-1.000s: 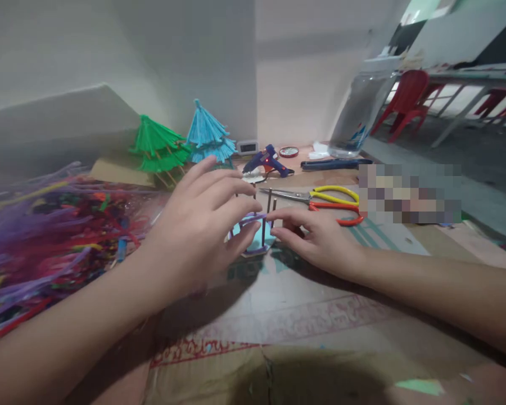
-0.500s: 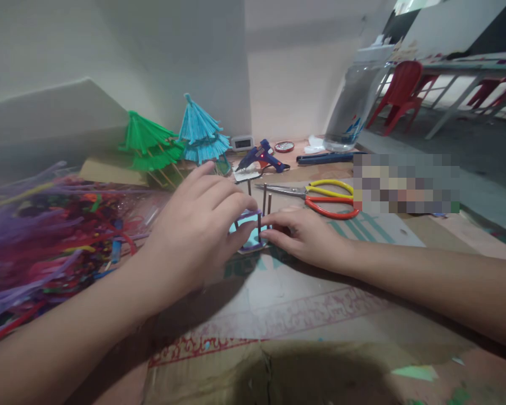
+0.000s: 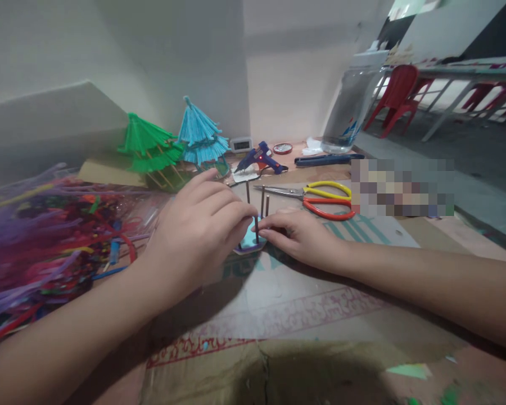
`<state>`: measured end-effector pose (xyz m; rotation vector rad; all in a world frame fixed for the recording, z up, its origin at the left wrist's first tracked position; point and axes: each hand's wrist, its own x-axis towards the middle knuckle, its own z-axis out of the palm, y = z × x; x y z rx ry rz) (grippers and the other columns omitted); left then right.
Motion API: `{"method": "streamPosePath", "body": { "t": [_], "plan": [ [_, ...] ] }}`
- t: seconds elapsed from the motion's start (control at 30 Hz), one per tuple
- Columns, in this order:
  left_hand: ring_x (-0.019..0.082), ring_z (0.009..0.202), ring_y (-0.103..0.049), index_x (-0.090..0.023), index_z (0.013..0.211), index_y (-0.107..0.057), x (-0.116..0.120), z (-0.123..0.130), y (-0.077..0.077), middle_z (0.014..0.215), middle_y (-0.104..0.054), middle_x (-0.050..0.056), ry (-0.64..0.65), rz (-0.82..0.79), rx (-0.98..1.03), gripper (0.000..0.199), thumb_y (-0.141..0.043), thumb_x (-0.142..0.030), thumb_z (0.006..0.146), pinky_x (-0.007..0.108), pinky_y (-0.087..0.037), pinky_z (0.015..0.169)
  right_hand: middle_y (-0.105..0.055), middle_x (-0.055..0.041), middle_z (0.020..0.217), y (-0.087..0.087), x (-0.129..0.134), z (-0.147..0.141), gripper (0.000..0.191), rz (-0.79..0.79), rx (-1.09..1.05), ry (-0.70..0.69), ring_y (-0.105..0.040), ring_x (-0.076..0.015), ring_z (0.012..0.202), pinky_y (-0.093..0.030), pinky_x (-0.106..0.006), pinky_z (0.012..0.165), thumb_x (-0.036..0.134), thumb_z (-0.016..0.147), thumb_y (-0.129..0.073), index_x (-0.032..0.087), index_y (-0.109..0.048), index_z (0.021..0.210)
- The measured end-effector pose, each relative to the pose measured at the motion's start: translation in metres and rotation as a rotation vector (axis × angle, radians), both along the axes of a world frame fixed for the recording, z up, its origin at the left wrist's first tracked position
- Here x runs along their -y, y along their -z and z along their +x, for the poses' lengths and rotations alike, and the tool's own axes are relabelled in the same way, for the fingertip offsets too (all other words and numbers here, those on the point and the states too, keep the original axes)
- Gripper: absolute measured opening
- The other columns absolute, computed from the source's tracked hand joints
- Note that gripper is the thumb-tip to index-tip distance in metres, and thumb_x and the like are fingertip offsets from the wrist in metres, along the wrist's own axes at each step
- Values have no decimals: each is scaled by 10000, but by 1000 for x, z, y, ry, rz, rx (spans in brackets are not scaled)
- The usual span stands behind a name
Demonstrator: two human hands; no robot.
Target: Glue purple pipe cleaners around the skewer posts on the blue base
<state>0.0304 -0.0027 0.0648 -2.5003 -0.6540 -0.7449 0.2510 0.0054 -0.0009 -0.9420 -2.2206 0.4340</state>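
A small light-blue base [image 3: 249, 241] with a purple edge lies on the covered cardboard, with several thin dark sticks [image 3: 262, 201] standing up from it. My left hand [image 3: 204, 225] arches over its left side, fingers bent and closed near the top of the front stick; what its fingertips pinch is hidden. From the right, my right hand [image 3: 301, 233] reaches in with thumb and forefinger pressed together at the base of that front stick.
Scissors [image 3: 320, 198] lie behind my right hand. Further back are a blue glue gun [image 3: 261, 158], green [image 3: 147, 140] and blue [image 3: 200, 132] umbrella-like models, and a clear bottle [image 3: 348, 107]. Coloured pipe cleaners [image 3: 59, 247] are heaped at the left.
My left fingers have lowered and drawn closer together at the front stick. The purple strip seen across the sticks earlier is now mostly hidden. My right hand has barely moved.
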Motion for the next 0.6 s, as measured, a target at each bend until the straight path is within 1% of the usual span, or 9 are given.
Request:
{"method": "streamPosePath", "body": {
  "t": [0.17, 0.37, 0.6],
  "plan": [
    [199, 908, -694, -193, 929, -662, 1, 0, -1, 892, -751, 15, -5, 17, 12, 90, -577, -187, 955, 490, -470, 1108, -763, -41, 822, 1, -1, 0, 182, -1, -2, -7, -635, -164, 730, -431, -283, 715, 234, 955, -601, 181, -771, 993],
    [211, 914, -691, -183, 924, -666, 1, 0, -1, 890, -747, 27, -8, 21, 2, 73, -595, -184, 942, 504, -467, 1107, -764, -43, 831, 1, -1, 0, 191, 21, 18, 0, -633, -171, 746, -424, -291, 730, 247, 962, -595, 181, -770, 1005],
    [217, 932, -685, -180, 950, -679, 1, 0, 0, 911, -745, 40, -18, 4, -13, 96, -584, -182, 942, 511, -461, 1115, -753, -35, 817, -1, -1, 0, 181, -7, 34, -1, -623, -164, 741, -418, -286, 727, 249, 963, -594, 191, -762, 997]
  ]
}}
